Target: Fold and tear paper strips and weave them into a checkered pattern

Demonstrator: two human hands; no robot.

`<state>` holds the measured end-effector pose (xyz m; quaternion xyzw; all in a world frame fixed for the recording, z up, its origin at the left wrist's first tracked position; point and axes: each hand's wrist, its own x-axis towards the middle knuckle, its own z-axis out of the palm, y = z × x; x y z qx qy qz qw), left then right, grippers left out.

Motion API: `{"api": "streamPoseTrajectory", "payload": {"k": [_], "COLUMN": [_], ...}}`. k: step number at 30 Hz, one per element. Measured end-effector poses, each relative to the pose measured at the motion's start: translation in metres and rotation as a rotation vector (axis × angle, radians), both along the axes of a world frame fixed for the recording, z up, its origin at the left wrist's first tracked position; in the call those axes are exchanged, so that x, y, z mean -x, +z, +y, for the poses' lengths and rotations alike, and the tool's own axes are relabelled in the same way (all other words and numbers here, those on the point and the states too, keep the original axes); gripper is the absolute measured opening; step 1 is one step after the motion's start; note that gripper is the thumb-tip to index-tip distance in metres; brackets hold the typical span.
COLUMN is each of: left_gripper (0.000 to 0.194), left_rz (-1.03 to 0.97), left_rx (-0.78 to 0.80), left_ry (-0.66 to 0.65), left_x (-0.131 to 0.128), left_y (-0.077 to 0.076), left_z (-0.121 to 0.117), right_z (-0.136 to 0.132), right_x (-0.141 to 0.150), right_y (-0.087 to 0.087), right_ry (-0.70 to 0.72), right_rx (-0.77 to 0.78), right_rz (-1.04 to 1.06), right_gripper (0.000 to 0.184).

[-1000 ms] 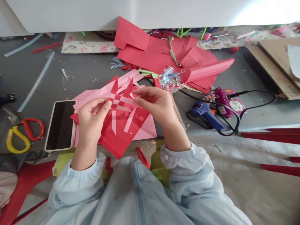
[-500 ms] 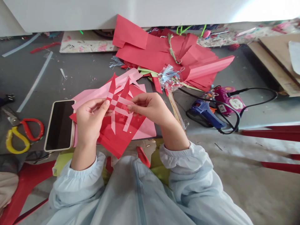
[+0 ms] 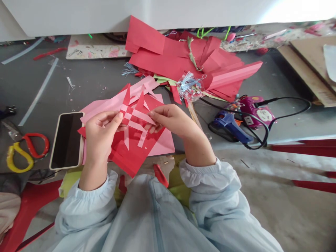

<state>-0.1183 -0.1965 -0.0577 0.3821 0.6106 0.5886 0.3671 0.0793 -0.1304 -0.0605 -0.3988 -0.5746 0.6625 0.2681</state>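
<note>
A woven piece of red and pink paper strips is held up between my hands, its checkered middle flanked by loose pointed ends. My left hand pinches its left edge between thumb and fingers. On the other side, my right hand is closed on the end of a pink paper strip that sticks out to the right. Two more pale strip ends hang downward. Below the weave lie a red paper sheet and pink paper at the table's front edge.
A phone and red-and-yellow-handled scissors lie left. Behind are stacked red paper and a blue tassel. A blue glue gun, a purple device with black cable, and cardboard are right.
My right hand has shifted slightly right, its fingers now at the tip of the pink strip. The upper red strip ends sit a little lower. My left hand keeps its hold.
</note>
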Motion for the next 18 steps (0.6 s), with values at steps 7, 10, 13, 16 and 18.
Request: {"api": "streamPoseTrajectory", "payload": {"k": [7,10,13,16,18], "left_gripper": [0.025,0.024,0.020,0.019,0.022], "left_rz": [-0.023,-0.015,-0.012,-0.017,-0.019], "left_rx": [0.019,0.035,0.036,0.024,0.029], "left_ry": [-0.007,-0.018,-0.033,-0.034,-0.035], "left_x": [-0.003,-0.004,-0.004,-0.003,-0.002], "left_y": [-0.001,-0.002,-0.004,-0.007,-0.009], "left_z": [0.001,0.001,0.001,0.003,0.004], "right_z": [-0.002,-0.005,-0.006,-0.005,-0.004], "right_x": [0.010,0.014,0.017,0.018,0.018], "right_y": [-0.003,0.000,0.001,0.002,0.002], "right_ry": [-0.091,-0.050,-0.054,-0.091,-0.090], "right_rx": [0.062,0.031,0.025,0.017,0.017], "right_rz": [0.106,0.135,0.144,0.150,0.152], "right_gripper": [0.059,0.053,0.041,0.036,0.034]}}
